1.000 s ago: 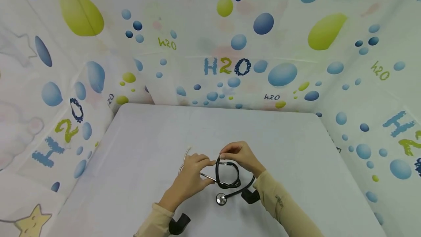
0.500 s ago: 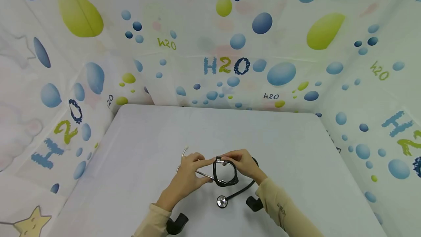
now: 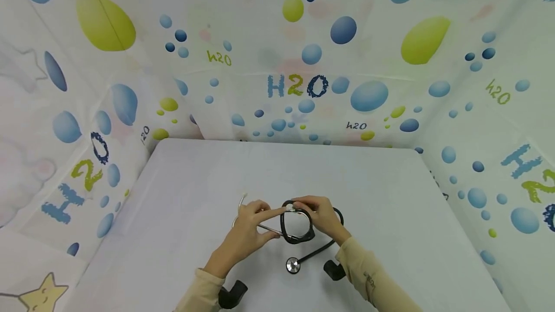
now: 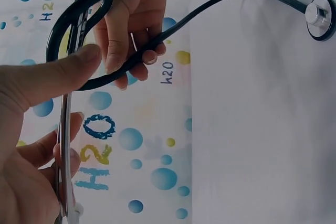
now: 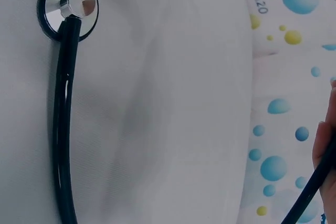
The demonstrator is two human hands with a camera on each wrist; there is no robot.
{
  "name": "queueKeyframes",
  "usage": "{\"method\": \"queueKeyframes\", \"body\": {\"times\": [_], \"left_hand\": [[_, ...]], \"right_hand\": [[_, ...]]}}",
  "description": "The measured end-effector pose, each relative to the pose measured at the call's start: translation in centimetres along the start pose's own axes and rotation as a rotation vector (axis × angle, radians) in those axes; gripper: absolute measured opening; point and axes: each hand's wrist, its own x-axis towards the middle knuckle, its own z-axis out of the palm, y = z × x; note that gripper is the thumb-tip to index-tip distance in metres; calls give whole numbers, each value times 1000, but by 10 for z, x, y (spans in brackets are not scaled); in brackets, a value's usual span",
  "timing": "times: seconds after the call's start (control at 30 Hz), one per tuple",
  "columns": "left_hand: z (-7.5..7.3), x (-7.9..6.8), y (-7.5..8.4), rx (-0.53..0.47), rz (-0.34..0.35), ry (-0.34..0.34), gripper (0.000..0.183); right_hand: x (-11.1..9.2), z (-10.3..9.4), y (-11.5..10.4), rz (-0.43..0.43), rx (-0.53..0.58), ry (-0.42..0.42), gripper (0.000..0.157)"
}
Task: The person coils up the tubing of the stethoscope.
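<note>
A stethoscope with black tubing point(image 3: 283, 229) is held above the white table, its tubing wound into a loop around the metal ear tubes point(image 4: 65, 140). My left hand point(image 3: 249, 226) holds it from the left; in the left wrist view the thumb point(image 4: 58, 77) presses near the loop and the other fingers lie behind the metal. My right hand point(image 3: 322, 213) pinches the tubing at the loop's upper right. Behind that hand the tubing bends down to the round silver chest piece point(image 5: 79, 3), which rests on the table. One light ear tip point(image 3: 245, 195) shows beyond my left hand.
The white table point(image 3: 208, 167) stretches out around the hands. A patterned curtain point(image 3: 243, 100) with bubbles and H2O lettering hangs behind and at the sides. Black wrist devices point(image 3: 233, 294) sit below both forearms.
My right hand has shifted slightly down and right, from the top of the loop to its upper right side. The left index finger has straightened along the loop's top, and tubing now shows behind the right hand.
</note>
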Motion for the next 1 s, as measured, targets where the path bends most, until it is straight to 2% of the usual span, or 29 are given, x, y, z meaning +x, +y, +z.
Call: {"method": "queueKeyframes", "body": {"times": [0.2,0.4,0.5,0.63,0.73,0.83,0.93,1.0], "left_hand": [[-2,-1,-3,16,-70,46,55],[-7,2,-10,34,-90,158,56],[-6,3,-13,56,-90,187,57],[-3,2,-16,90,-104,213,57],[0,1,-18,113,-123,224,56],[2,0,-19,124,-138,224,55],[2,0,-19,131,-145,231,55],[3,0,-19,133,-145,238,55]], "right_hand": [[-1,0,-1,1,-42,-29,19],[-16,4,-1,-59,-147,-54,19],[-23,11,-12,-70,-218,-110,22],[-30,18,-32,-64,-404,-155,19],[-33,19,-43,-30,-470,-167,5],[-34,17,-49,50,-366,-188,3],[-36,14,-51,141,-196,-209,19],[-37,13,-51,151,-169,-212,28]]}}
